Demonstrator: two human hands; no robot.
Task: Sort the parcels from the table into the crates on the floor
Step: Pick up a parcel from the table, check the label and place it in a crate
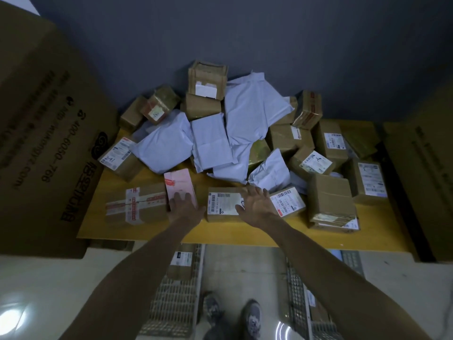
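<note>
The left hand (182,207) is resting with straight fingers on the near end of a pink flat parcel (179,186), grasping nothing; the right hand (255,204) is lying spread and relaxed over a small labelled carton (224,204), its fingers not yet curling round it. Both parcels are lying on the yellow table (232,231), near its front edge; the bulk of the parcels is heaped behind them, toward the wall.

Probable faults from this position:
- The pink flat parcel is lying partly on a taped carton (137,204); dragging it by fingertip pressure alone is likely to let it slip or to shift that carton.
- White poly mailers (245,111) are leaning loosely on the heap just behind the right hand; pulling the small labelled carton forward is likely to bring them sliding down.
- The mesh crates (176,300) are standing on the floor under the table edge, partly hidden by the arms; a blind drop is likely to miss or land in the wrong crate.
</note>
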